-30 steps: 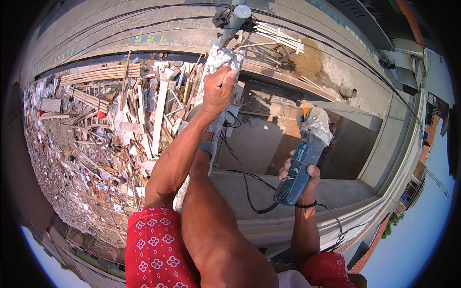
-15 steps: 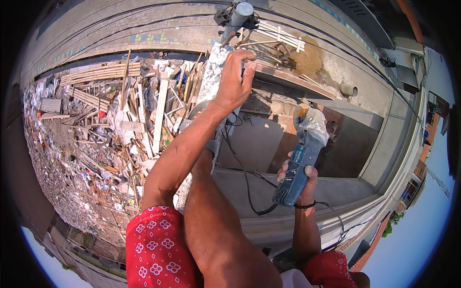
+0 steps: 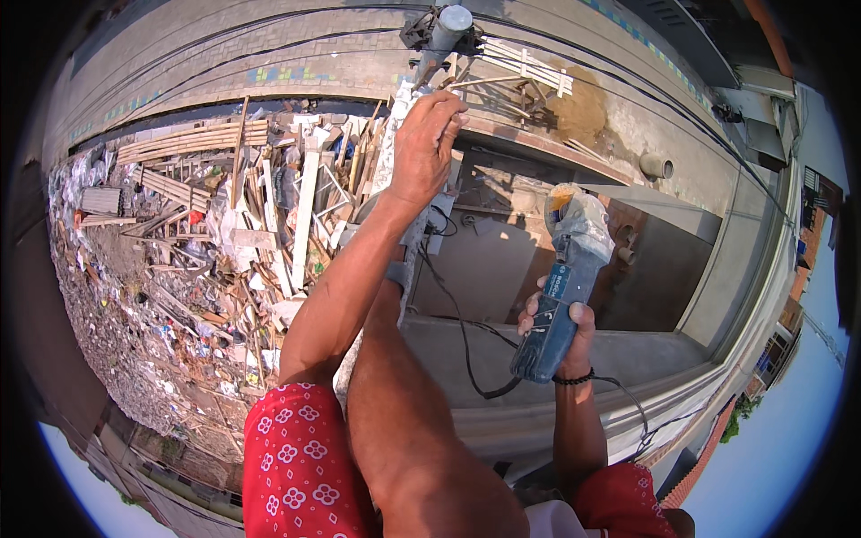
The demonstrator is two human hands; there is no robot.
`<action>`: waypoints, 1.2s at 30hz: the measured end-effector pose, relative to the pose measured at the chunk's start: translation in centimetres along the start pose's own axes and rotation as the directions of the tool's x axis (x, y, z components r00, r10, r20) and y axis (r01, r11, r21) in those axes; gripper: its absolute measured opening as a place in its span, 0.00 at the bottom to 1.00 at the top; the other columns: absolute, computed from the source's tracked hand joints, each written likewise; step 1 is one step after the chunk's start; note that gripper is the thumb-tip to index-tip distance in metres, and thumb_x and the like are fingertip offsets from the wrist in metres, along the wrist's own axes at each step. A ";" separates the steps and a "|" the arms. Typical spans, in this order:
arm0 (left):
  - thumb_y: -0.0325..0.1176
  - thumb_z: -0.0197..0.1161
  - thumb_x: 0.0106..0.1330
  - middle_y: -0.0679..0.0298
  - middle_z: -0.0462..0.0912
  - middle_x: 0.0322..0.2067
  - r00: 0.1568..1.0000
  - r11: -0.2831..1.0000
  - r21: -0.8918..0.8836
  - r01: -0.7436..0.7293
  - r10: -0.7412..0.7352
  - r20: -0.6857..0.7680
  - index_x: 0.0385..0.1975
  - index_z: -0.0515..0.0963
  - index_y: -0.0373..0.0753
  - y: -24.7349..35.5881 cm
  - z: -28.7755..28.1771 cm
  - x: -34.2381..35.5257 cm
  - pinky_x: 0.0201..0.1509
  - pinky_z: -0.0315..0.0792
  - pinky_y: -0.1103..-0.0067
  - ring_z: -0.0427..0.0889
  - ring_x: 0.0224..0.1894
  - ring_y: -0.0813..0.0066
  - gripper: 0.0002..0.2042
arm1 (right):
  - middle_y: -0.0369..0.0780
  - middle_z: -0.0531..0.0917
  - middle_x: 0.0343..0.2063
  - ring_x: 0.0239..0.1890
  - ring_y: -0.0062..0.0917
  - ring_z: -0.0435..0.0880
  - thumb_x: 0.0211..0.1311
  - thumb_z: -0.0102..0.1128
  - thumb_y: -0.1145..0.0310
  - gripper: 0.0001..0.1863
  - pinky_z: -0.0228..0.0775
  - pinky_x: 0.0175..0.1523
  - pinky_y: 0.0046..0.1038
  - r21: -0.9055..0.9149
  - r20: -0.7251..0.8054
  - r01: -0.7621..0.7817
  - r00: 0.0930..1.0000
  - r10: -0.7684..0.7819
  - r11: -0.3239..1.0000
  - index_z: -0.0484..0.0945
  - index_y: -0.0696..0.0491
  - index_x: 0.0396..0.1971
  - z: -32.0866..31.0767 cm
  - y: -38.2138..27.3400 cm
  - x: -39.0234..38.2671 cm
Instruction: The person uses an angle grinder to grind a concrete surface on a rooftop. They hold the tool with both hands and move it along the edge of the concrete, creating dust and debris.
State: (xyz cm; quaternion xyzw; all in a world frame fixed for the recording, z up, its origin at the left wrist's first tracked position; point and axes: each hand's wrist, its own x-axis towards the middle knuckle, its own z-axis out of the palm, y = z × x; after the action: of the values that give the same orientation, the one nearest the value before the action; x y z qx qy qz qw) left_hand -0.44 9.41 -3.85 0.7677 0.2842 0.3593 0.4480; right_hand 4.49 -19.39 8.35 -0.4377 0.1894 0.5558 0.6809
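My right hand [image 3: 574, 336] is wrapped round the body of a blue angle grinder [image 3: 560, 296], held upright over the walled space to the right. Pale dust coats the grinder's head, and its yellowish disc [image 3: 562, 199] faces up and left. A black power cord [image 3: 468, 359] loops away from its lower end. My left arm stretches forward above the rough, broken top of a wall [image 3: 387, 148]. The left hand [image 3: 423, 151] is closed, fingers curled and thumb near them; whatever it may hold is hidden. A bare leg rests along the wall.
Far below on the left lies a heap of timber [image 3: 305, 211] and rubble. A grey pole [image 3: 448, 31] with cables [image 3: 619, 76] rises ahead. On the right, a concrete ledge [image 3: 744, 278] borders the walled space, and a round pipe [image 3: 656, 166] stands beyond it.
My left hand has shifted slightly left, its thumb drawing closer to the curled fingers. The grinder stays in my right hand, almost unmoved. The view has shifted a little.
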 end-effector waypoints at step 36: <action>0.40 0.54 0.71 0.46 0.77 0.51 0.008 0.881 0.137 0.453 -0.158 0.987 0.63 0.64 0.34 0.3 0.8 -10.3 0.60 0.68 0.68 0.76 0.55 0.51 0.25 | 0.45 0.79 0.33 0.33 0.36 0.82 0.50 0.62 0.52 0.34 0.78 0.39 0.36 0.057 -0.091 0.141 0.987 -0.136 0.988 0.65 0.57 0.53 -1.2 1.5 -0.7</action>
State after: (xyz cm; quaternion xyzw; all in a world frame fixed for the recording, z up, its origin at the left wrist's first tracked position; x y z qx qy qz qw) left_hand -5.69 1.12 -6.94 0.6678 0.0269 -0.3285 0.6674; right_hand 3.20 -20.78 7.68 -0.4518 0.2052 0.4814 0.7225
